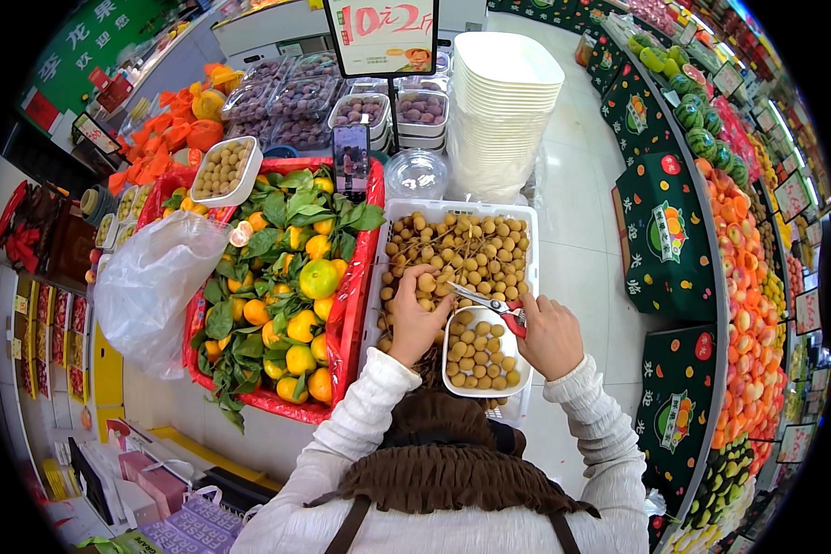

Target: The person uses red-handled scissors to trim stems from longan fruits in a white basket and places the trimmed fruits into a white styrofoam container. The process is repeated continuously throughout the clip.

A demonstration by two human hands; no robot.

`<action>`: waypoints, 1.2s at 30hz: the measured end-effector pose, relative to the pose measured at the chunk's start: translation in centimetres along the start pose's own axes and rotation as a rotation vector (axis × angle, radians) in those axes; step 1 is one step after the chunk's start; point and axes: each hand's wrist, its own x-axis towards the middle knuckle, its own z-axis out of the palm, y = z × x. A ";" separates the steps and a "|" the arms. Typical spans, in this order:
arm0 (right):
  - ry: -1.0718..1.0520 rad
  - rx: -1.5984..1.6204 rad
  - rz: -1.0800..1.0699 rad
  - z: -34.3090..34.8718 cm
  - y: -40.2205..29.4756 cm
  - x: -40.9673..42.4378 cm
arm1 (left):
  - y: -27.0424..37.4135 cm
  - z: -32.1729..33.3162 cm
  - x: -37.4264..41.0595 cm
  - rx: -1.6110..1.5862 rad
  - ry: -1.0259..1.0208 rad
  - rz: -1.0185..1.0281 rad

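My right hand (pixel 552 338) is closed around the red handles of a pair of scissors (pixel 488 300), whose blades point left toward my left hand. Between the fingertips of my left hand (pixel 419 311) is a longan fruit (pixel 427 282), close to the blade tips. Both hands are over a white plastic crate (pixel 532 235) of longans on brown stems. A white square tub (pixel 524 370), partly filled with loose longans, rests on the near part of the crate, below the scissors. My left forearm and the tub hide part of the crate.
Left of the crate stands a red-lined crate (pixel 346 374) of leafy mandarins, with a filled longan tub (pixel 244 190) and a plastic bag (pixel 156 294) at its edge. Stacked white tubs (pixel 502 104), clear lids (pixel 417 173), a phone (pixel 351 159) and a price sign (pixel 382 34) stand beyond. Fruit shelving lines the right.
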 end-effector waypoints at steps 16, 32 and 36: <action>0.027 -0.119 -0.041 -1.6 0.6 0.2 | 2.0 -0.8 0.5 0.169 -0.081 0.036; 0.062 -0.070 -0.067 -0.9 1.0 0.1 | 2.2 -1.6 0.5 0.053 -0.229 -0.035; 0.107 -0.100 -0.114 -0.7 1.4 0.3 | 2.6 -2.0 0.7 0.065 -0.290 -0.050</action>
